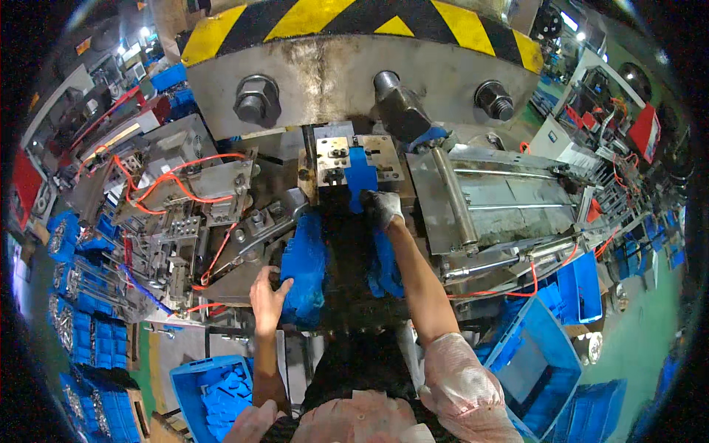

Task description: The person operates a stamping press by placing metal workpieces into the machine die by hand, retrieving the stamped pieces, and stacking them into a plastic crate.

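Observation:
In my gloved right hand (382, 209) is the lower end of a flat blue sheet piece (361, 176) with a stepped outline. Its upper part lies between the steel blocks of a press die (332, 153). My bare left hand (269, 297) is beside a stack of blue sheet pieces (304, 258), its thumb at the stack's left edge and its fingers apart. Another blue stack (385, 258) lies below my right wrist, partly hidden by the forearm.
Overhead is a heavy press ram (317, 81) with large bolts and yellow-black stripes. A blue bin (210, 395) of blue pieces stands lower left, another blue bin (535, 365) lower right. Metal fixtures with orange hoses (181, 184) flank the left; a steel slide plate (502, 199) the right.

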Demonstrator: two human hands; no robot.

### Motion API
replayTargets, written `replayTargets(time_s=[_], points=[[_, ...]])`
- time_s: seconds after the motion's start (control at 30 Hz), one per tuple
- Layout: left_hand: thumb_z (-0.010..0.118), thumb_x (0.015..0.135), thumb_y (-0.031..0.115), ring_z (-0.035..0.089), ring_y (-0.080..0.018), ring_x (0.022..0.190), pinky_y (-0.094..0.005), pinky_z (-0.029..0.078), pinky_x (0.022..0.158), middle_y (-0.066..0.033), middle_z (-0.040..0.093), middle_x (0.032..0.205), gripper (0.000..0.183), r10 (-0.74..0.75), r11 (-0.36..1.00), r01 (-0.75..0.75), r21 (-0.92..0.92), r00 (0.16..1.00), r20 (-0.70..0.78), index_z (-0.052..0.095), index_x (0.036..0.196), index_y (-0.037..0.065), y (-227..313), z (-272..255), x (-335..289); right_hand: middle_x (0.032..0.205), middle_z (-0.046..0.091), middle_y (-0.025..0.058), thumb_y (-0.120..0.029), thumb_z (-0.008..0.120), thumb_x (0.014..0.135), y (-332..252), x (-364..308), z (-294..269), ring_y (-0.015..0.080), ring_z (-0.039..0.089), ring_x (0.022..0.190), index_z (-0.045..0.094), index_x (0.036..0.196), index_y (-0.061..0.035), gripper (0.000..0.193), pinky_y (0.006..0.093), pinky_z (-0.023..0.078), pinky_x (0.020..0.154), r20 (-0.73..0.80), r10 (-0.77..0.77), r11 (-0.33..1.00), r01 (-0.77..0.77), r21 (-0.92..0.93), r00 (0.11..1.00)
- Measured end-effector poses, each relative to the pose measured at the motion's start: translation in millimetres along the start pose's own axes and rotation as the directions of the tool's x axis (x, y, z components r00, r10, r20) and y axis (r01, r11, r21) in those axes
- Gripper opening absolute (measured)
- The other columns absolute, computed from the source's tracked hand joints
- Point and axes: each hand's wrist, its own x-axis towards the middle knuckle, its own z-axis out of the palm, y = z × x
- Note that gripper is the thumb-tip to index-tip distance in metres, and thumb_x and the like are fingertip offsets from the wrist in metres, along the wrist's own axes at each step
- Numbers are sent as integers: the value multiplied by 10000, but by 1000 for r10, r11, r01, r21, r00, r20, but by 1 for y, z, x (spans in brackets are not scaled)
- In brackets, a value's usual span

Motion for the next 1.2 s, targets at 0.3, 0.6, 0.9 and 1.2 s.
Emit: replayTargets(time_s=[0.3, 0.6, 0.9, 1.2], points=[[767, 619, 156, 599, -225, 623, -333, 457, 585, -144, 621, 711, 362, -17, 1000, 19, -24, 996, 85, 556, 869, 1, -7, -17, -5, 526, 467, 10, -114, 559, 734, 5, 3, 23, 129, 423, 399, 563, 613, -113, 122, 302, 332, 381, 182, 291, 658, -335, 675, 939], [760, 604, 173, 626, -317, 722, -356, 477, 625, -194, 626, 749, 295, -38, 998, 32, 53, 991, 126, 633, 812, 5, -15, -29, -4, 588, 493, -5, -264, 612, 779, 10, 11, 41, 159, 477, 525, 589, 702, -123, 162, 309, 416, 493, 152, 238, 874, -280, 396, 959], [737, 630, 124, 640, -261, 689, -339, 472, 625, -168, 644, 737, 232, -51, 999, 49, 16, 979, 195, 631, 793, -3, 12, -21, 13, 836, 602, 75, -132, 423, 876, 51, 2, 34, 183, 496, 682, 595, 896, -43, 195, 348, 433, 628, 303, 456, -284, -186, 941, 837], [657, 743, 112, 481, -81, 565, -210, 360, 531, -14, 556, 628, 100, -172, 678, 348, -647, 932, 320, 613, 716, 27, -4, -35, -6, 594, 509, 12, -215, 546, 812, -29, -13, -23, 142, 485, 497, 587, 767, -85, 144, 291, 411, 475, 359, 376, 310, -481, 820, 854]])
